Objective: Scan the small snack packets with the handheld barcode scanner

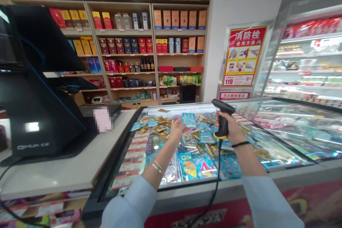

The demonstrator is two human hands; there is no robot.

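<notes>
My left hand is closed on the edge of a small blue snack packet, which it holds up over the glass-topped freezer. In my right hand is a black barcode scanner with a yellow trim, gripped by its handle. Its head is at the top and its cord hangs down in front of the freezer. Beneath both hands, many gold packets and blue packets lie scattered on the glass. Larger colourful bags show nearer to me.
At left, a black checkout terminal stands on a pale counter. Behind, shelves hold boxed bottles. A red fire-hydrant notice hangs on the wall, and a lit refrigerated display is at right. The freezer's dark frame crosses the glass.
</notes>
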